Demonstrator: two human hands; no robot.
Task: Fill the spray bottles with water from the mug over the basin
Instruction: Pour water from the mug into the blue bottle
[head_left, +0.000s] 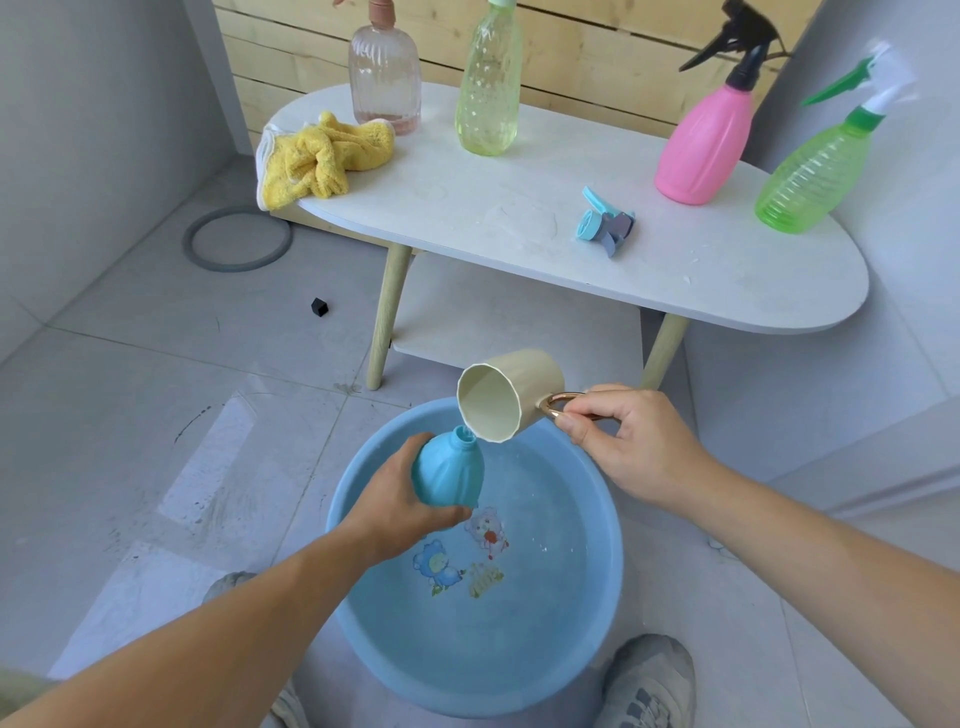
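Mug (511, 397), handle pinched in the right grip (634, 447), tips at the open neck of the blue bottle (451, 475); the left grip (395, 512) clasps it tilted over the basin (613, 571), likely to catch spills.

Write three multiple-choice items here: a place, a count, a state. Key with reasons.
1. Where does the blue spray head lie? A. on the white table B. on the floor C. in a hand
2. How many bottles stand on that table? A. two B. four C. six
3. How does the right hand hold the mug? A. upright B. upside down C. tipped sideways

Key: 1 A, it lies on the tabletop. 2 B, clear pink bottle, yellow-green bottle, pink spray bottle, green spray bottle. 3 C, its mouth tips toward the neck of the blue bottle in the left hand.
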